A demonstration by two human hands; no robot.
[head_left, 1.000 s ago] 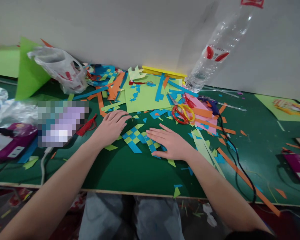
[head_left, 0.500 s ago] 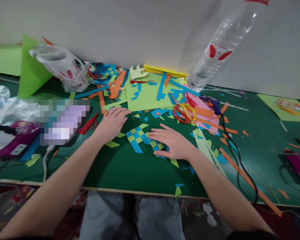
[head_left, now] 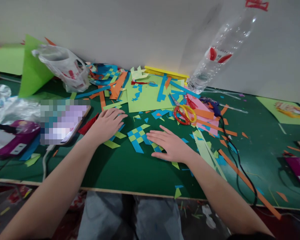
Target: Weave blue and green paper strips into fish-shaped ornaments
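Note:
A woven paper fish (head_left: 139, 137) in blue and light green checks lies on the green table (head_left: 110, 170), between my two hands. My right hand (head_left: 168, 143) is spread palm down just right of it, over a second woven piece (head_left: 157, 146) that it partly hides. My left hand (head_left: 107, 123) hovers or rests with fingers outstretched over blue and green paper strips (head_left: 112, 144), holding nothing that shows. A red tassel (head_left: 88, 124) lies partly behind this hand. Whether either palm touches the paper, I cannot tell.
Scissors (head_left: 186, 114) with red and yellow handles lie among paper scraps. Behind them stands a tall plastic bottle (head_left: 220, 55). A glue gun (head_left: 215, 108) trails a black cord at right. To the left are a phone (head_left: 76, 116) and a plastic bag (head_left: 72, 71).
My left hand has shifted slightly left, covering more of the red tassel and uncovering blue strips. My right hand has moved only a little; its fingers stay spread.

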